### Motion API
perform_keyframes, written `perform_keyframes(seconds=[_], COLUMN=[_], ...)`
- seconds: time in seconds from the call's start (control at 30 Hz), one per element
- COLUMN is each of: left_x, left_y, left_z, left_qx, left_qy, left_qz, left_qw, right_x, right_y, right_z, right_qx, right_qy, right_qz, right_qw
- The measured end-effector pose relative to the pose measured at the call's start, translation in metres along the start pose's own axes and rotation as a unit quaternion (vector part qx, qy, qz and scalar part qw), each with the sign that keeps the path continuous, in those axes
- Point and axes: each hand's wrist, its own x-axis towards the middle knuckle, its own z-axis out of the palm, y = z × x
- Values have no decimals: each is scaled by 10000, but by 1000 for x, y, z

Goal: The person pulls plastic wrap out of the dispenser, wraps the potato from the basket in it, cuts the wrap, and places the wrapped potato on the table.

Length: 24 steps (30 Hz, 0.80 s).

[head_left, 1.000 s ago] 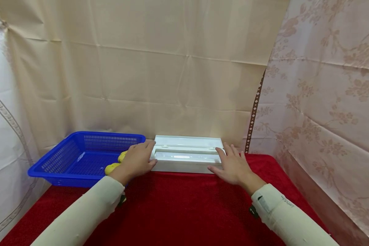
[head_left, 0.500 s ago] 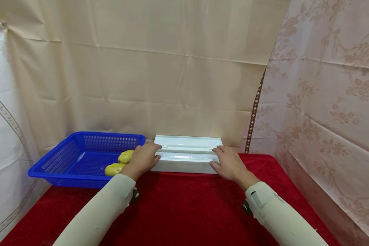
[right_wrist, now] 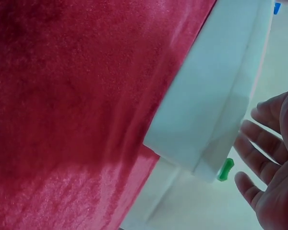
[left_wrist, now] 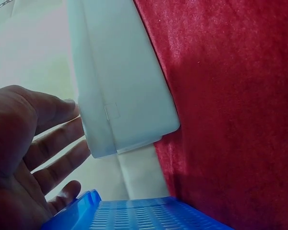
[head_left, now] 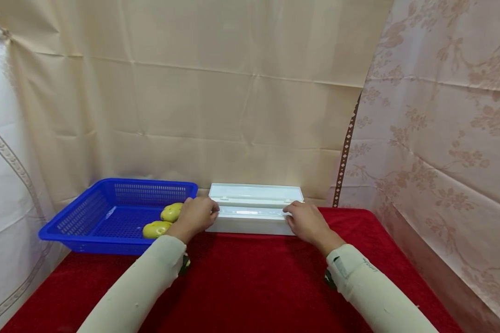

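Observation:
A long white cling film box [head_left: 250, 225] lies across the red cloth with its lid [head_left: 256, 190] raised at the back. Clear, shiny cling film [head_left: 252, 212] shows in its opening. My left hand [head_left: 196, 213] is at the box's left end, thumb and index fingertips drawn together at the film's edge; the other fingers are spread in the left wrist view. At the right end, my right hand [head_left: 309, 222] pinches likewise, its thumb and index tips close together by the rim in the right wrist view. The transparent film between the fingertips is hard to make out.
To the left stands a blue plastic basket [head_left: 81, 245] holding two yellow-green fruits, one a rounded fruit [head_left: 171, 212] partly behind my left hand. A small green piece [right_wrist: 225, 169] sticks out at the box's right end. A beige curtain [head_left: 233, 101] hangs behind.
Both hands have moved inward along the box from its two ends. Their fingers, spread a second ago, have drawn in toward the thumbs at the film. The box has stayed put.

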Motion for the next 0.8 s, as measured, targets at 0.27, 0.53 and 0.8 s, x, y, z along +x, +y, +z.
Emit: perform_keyframes(seconds=[0.27,0.53,0.8], left_x=[3,10,17], left_y=[2,1,8], left_z=[3,9,2], left_qx=[91,155,13], left_qy=[-25,18,-136], left_qz=[-2,40,-258], left_qw=[10000,9999,9996], right_x=[3,8,16], right_y=[-1,3,8], right_z=[5,9,14], right_qx=[0,120,353], right_qy=[22,13,100], right_qz=[-45,48,340], right_qw=[10000,9999,9987])
